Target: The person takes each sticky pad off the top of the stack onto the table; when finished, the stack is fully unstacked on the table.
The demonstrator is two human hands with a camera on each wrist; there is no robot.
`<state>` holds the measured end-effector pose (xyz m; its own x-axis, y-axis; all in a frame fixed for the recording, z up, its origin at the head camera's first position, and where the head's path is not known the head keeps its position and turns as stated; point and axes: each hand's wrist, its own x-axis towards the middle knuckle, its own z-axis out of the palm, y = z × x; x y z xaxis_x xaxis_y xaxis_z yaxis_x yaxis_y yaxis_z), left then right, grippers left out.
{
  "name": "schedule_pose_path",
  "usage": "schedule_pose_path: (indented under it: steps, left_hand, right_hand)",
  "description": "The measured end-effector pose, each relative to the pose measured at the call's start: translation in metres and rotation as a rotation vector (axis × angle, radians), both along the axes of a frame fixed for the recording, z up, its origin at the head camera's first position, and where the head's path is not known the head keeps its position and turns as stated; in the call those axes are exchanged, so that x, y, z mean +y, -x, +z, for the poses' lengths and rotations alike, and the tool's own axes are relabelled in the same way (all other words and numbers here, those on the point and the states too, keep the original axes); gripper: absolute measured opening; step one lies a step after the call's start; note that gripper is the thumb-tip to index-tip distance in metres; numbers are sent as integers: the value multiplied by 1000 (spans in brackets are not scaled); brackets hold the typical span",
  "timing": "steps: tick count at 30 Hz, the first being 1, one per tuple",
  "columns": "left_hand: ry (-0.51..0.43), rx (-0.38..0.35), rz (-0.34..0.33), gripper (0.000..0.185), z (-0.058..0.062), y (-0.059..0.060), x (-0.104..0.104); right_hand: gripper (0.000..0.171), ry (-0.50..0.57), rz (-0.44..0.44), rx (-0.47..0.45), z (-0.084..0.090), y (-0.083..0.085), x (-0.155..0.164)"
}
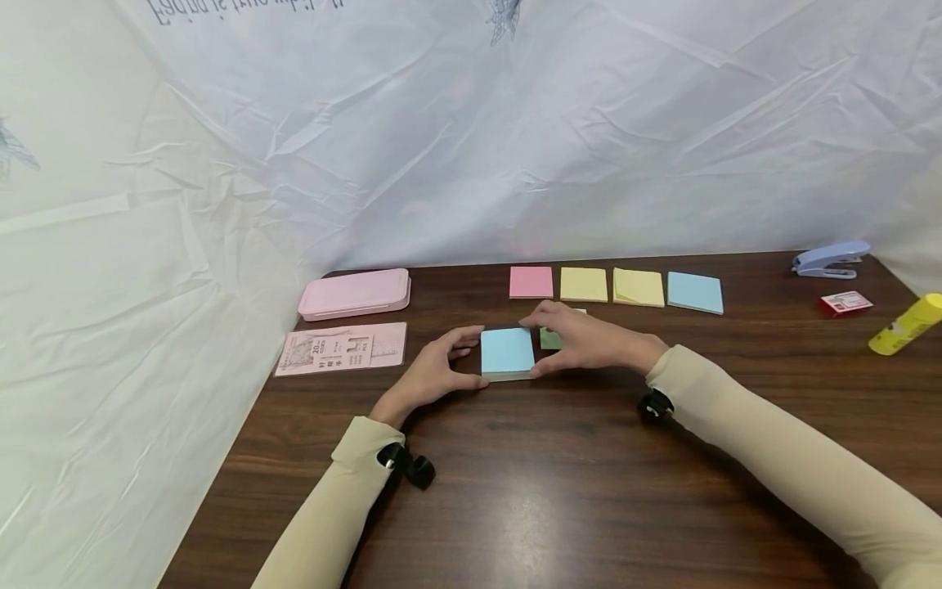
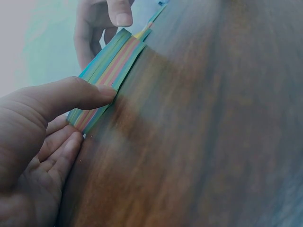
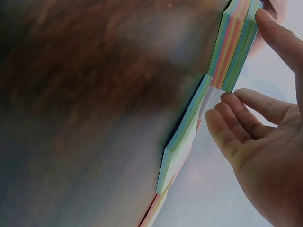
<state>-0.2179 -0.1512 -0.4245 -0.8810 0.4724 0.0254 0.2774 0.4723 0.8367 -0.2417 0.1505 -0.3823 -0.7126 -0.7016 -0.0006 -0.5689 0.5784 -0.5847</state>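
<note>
Your left hand (image 1: 430, 370) pinched one side of the blue-topped, rainbow-layered sticky-note stack (image 1: 507, 353) and your right hand (image 1: 585, 339) pinched the other, at mid-desk (image 1: 559, 474). Light but loosely layered, it looked likely to shear, so squeezing opposite edges seemed best.
</note>
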Motion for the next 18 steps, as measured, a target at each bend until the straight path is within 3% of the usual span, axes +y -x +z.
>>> schedule_pose_path:
  steps: [10,18]
  left_hand:
    - [3,2,1,86,1,0,1]
    - [5,0,-1,85,0,0,0]
  right_hand:
    - [75,-14,-16,24,0,0,-3]
    - [70,45,-19,86,3,2,4]
